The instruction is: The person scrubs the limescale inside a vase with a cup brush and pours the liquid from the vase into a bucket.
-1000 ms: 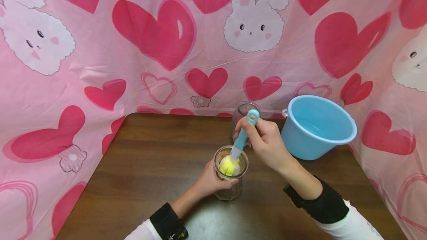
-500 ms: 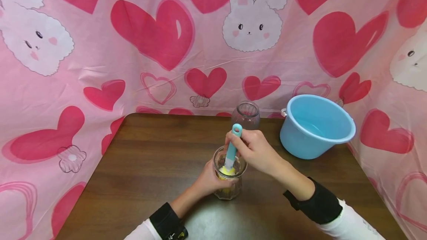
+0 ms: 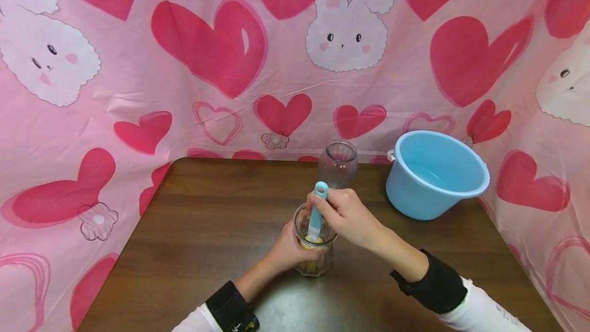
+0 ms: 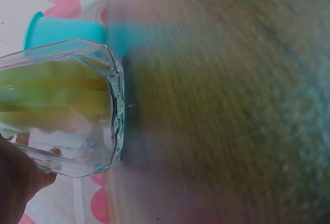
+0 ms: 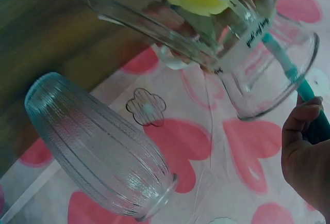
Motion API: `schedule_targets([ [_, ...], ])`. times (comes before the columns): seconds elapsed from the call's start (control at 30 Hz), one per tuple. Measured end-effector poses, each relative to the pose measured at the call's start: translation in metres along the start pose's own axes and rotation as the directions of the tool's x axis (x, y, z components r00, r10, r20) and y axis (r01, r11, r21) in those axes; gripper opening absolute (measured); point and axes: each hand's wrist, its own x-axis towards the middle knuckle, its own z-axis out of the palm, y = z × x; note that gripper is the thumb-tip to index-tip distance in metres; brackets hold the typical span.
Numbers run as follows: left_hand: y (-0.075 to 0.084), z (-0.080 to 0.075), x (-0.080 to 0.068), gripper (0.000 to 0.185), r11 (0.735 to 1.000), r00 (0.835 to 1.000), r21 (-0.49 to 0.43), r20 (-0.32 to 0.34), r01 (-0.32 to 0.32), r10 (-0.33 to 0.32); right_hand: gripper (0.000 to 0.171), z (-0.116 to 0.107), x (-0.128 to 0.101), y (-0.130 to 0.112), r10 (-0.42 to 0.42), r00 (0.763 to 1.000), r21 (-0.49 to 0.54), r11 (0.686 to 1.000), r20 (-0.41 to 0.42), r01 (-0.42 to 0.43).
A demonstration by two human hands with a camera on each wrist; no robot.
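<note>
In the head view my left hand (image 3: pixel 292 247) holds a clear glass jar (image 3: pixel 315 269) upright around its waist, near the table's middle. My right hand (image 3: pixel 352 219) pinches the blue handle of a sponge bottle brush (image 3: pixel 317 214), which reaches down through the jar's mouth. The yellow and white sponge head (image 4: pixel 56 92) fills the lower part of the jar, seen through the glass in the left wrist view. Printed lettering shows on the jar (image 5: pixel 258 33) in the right wrist view. Part of the left hand's fingers is hidden behind the glass.
A ribbed clear glass vase (image 3: pixel 336 170) stands just behind the hands, near the back edge of the brown wooden table (image 3: pixel 221 209). To its right is a light blue bucket (image 3: pixel 410 193) with a white handle joint. A pink heart-patterned cloth (image 3: pixel 286 76) hangs around the table.
My right hand has moved down and left, pushing the brush deeper into the jar. The sponge has gone from the mouth into the lower part. My left hand stays on the jar.
</note>
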Motion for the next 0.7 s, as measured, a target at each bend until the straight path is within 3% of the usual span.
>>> schedule_targets([
  [0.2,0.000,0.001,0.000,0.096,1.000,1.000,0.002,-0.004,-0.001,0.001,0.017,-0.004,0.004,-0.007,-0.009,0.999,-0.027,1.000,0.045,0.010],
  [0.5,-0.001,0.000,0.001,0.101,0.998,0.999,0.041,-0.015,0.043,-0.043,0.011,-0.018,0.018,-0.031,-0.203,0.979,-0.064,0.977,-0.001,0.203],
  [0.7,-0.002,-0.001,0.001,0.093,0.999,0.999,0.013,0.010,0.045,-0.045,0.008,-0.012,0.018,-0.022,-0.191,0.979,-0.112,0.974,0.065,0.197],
])
